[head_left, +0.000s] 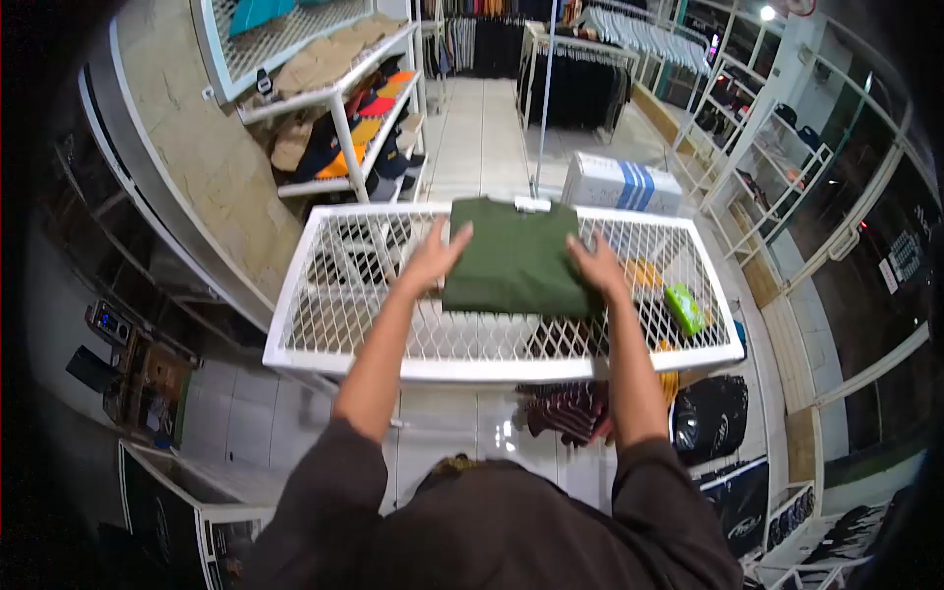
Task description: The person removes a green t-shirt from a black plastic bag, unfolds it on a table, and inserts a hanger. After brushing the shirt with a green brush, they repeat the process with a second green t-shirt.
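A folded dark green garment (513,258) lies on the white mesh-topped table (433,368), with a white tag at its far edge. My left hand (436,258) is at the garment's left side, thumb and fingers apart. On the opposite side, my right hand (596,264) rests by the right edge with its fingers spread. Neither hand is closed around the cloth. A bright green packet (684,309) lies on the mesh to the right of my right hand.
A white box with blue stripes (621,184) stands behind the table. Shelves of caps (364,131) are at the back left. Below the table's front edge hangs striped cloth (570,413), beside a black bag (710,421). Clothing racks (575,84) stand farther back.
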The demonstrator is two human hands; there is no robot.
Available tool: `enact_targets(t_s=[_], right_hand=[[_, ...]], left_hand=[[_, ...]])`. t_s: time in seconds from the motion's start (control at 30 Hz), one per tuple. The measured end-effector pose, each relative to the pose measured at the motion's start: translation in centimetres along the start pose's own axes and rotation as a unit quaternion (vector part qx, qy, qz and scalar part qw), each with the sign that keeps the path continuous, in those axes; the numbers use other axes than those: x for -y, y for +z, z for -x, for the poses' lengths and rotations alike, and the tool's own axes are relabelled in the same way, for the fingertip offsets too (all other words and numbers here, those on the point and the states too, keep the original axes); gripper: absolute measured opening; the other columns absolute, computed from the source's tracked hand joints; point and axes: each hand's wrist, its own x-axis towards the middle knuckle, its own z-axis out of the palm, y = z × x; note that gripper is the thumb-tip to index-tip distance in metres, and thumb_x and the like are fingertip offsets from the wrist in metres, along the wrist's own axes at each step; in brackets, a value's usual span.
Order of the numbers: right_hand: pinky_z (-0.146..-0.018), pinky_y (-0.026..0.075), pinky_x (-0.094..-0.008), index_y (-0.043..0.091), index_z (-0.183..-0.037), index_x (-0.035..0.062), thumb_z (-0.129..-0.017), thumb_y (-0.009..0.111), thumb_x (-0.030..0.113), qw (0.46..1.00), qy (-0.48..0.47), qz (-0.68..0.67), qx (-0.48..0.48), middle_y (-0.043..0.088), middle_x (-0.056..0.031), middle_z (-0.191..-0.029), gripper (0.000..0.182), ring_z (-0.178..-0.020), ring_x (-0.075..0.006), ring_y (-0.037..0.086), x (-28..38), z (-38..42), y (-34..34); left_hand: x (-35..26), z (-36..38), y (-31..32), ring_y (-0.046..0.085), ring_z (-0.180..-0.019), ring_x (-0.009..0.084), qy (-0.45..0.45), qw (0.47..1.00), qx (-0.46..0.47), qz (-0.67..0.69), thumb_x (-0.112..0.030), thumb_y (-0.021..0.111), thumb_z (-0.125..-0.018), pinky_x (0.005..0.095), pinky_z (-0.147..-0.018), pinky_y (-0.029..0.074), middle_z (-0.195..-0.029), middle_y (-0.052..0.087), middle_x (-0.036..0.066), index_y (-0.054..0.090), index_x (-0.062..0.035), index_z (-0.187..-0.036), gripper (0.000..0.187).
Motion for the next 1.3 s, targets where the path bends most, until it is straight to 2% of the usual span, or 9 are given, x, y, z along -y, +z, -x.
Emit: enact_targets(t_s=[0.1, 0.23, 0.33, 0.43, 0.5, 0.7, 0.77, 1.07, 1.3], right_hand=[[-0.108, 0.046, -0.0422, 0.04, -0.151, -0.0021, -0.088, 0.076, 0.046, 0.997, -0.077, -0.014, -0.022, 0.056, -0.0312, -0.142, 0.087, -0.129, -0.039, 0.059, -2.7, 6.6, -0.9], [-0.093, 0.052, -0.0398, 0.046, -0.149, 0.002, -0.093, 0.072, 0.034, 0.994, -0.08, -0.078, -0.008, 0.065, -0.025, -0.129, 0.07, -0.111, -0.0333, 0.066, -2.7, 10.0, -2.4], [-0.067, 0.047, -0.0359, 0.059, -0.138, 0.0056, -0.096, 0.066, 0.022, 0.982, -0.124, -0.105, -0.093, 0.059, -0.0121, -0.078, 0.045, -0.066, -0.0208, 0.052, 0.4, 7.1, -1.9], [-0.073, 0.051, -0.0478, 0.059, -0.135, 0.0037, -0.1, 0.058, 0.018, 0.962, -0.187, -0.079, -0.183, 0.07, -0.0288, -0.087, 0.038, -0.083, -0.0455, 0.068, 5.8, 6.0, -3.5], [-0.07, 0.052, -0.0473, 0.058, -0.135, 0.0036, -0.101, 0.057, 0.017, 0.951, -0.208, -0.055, -0.222, 0.069, -0.0294, -0.084, 0.037, -0.076, -0.0442, 0.068, 9.1, 7.6, -6.1], [-0.087, 0.053, -0.0497, 0.045, -0.148, 0.005, -0.101, 0.059, 0.027, 0.956, -0.221, 0.037, -0.188, 0.07, -0.033, -0.102, 0.054, -0.095, -0.0483, 0.069, 3.1, 11.6, -5.5], [-0.096, 0.051, -0.0501, 0.039, -0.152, 0.0043, -0.098, 0.064, 0.034, 0.999, 0.015, 0.035, 0.003, 0.068, -0.0351, -0.11, 0.067, -0.106, -0.0513, 0.066, 2.3, 14.1, -4.8], [-0.066, 0.048, -0.0373, 0.041, -0.15, 0.0058, -0.093, 0.069, 0.018, 0.997, -0.013, -0.081, -0.004, 0.058, -0.0105, -0.071, 0.065, -0.062, -0.0225, 0.056, 0.1, 20.1, -5.6], [-0.063, 0.047, -0.0347, 0.047, -0.147, 0.0034, -0.092, 0.075, 0.025, 0.997, -0.014, -0.021, -0.076, 0.058, -0.0074, -0.072, 0.066, -0.064, -0.0186, 0.056, 1.3, 22.3, -4.2]], left_hand=[[-2.8, 8.8, -1.3, 0.065, -0.074, 0.0222, -0.007, 0.999, 0.001, 0.034, -0.046, 0.064, -0.098, 0.0371, -0.074, 0.052, -0.082, 0.07, 0.014, 0.032, -0.003, -0.158, 0.08], [-0.9, 11.0, -0.1, 0.051, -0.071, 0.0111, 0.075, 0.997, -0.024, 0.015, -0.028, 0.067, -0.099, 0.0294, -0.068, 0.045, -0.074, 0.057, 0.005, 0.035, -0.0064, -0.158, 0.07], [-0.1, 6.3, 0.8, 0.053, -0.067, 0.0128, 0.126, 0.99, -0.056, 0.014, -0.022, 0.067, -0.098, 0.03, -0.064, 0.046, -0.071, 0.056, 0.006, 0.041, -0.0073, -0.155, 0.064], [-4.8, 4.2, -0.5, 0.051, -0.059, 0.015, 0.147, 0.977, -0.125, 0.086, -0.014, 0.063, -0.099, 0.032, -0.059, 0.044, -0.067, 0.055, 0.007, 0.048, -0.0075, -0.149, 0.053], [-9.1, 5.2, -2.8, 0.049, -0.057, 0.0147, 0.169, 0.965, -0.163, 0.112, -0.011, 0.059, -0.101, 0.0322, -0.057, 0.043, -0.066, 0.053, 0.006, 0.049, -0.0074, -0.148, 0.049], [-5.6, 11.0, -3.2, 0.058, -0.063, 0.0203, 0.04, 0.997, -0.051, 0.031, -0.033, 0.061, -0.102, 0.0364, -0.067, 0.048, -0.07, 0.06, 0.009, 0.041, -0.008, -0.153, 0.06], [-0.7, 12.0, -1.0, 0.063, -0.068, 0.0223, -0.005, 1.0, 0.004, 0.01, -0.044, 0.063, -0.099, 0.0362, -0.072, 0.05, -0.075, 0.065, 0.011, 0.035, -0.0033, -0.156, 0.075], [-2.7, 17.3, -3.4, 0.057, -0.073, 0.0045, -0.037, 0.968, 0.155, 0.195, -0.004, 0.071, -0.095, 0.0212, -0.063, 0.047, -0.094, 0.065, 0.005, 0.027, -0.0068, -0.161, 0.079], [1.7, 13.4, 1.5, 0.063, -0.078, 0.0202, -0.008, 0.992, -0.015, 0.127, -0.041, 0.077, -0.091, 0.0341, -0.072, 0.052, -0.097, 0.067, 0.013, 0.033, -0.0012, -0.157, 0.089]])
